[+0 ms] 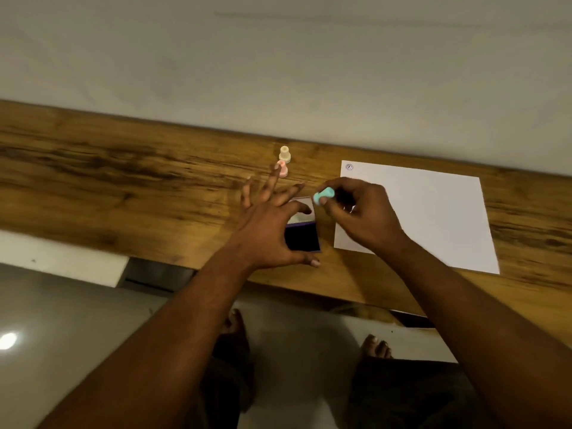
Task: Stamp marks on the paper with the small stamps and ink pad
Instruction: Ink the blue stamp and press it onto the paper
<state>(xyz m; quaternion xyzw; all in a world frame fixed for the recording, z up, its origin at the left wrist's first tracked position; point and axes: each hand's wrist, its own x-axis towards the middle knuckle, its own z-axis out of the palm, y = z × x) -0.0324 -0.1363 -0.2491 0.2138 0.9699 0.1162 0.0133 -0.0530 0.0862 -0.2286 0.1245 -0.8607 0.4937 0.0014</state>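
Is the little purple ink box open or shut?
Open. The small purple ink pad box on the wooden table shows its dark pad, and its shiny lid is flipped back behind it.

Long wooden tabletop (123, 181): warm honey-brown, streaked along its length with dark, near-black grain.
Rectangular sheet of paper (433, 212), toward the tabletop's right end: plain white, with one small round dark stamped mark (349, 167) at its far left corner.
Small plastic stamp (322, 195) held in the right hand (362, 218): pale turquoise.
Small stamp (284, 154) near the tabletop's far edge: cream.
Small stamp (282, 168) just in front of it: soft pink.
Open ink pad (303, 238): very dark, near-black pad, purple rim, pale shiny lid.
Wall (278, 57): off-white.
Floor (77, 320): pale grey, glossy.
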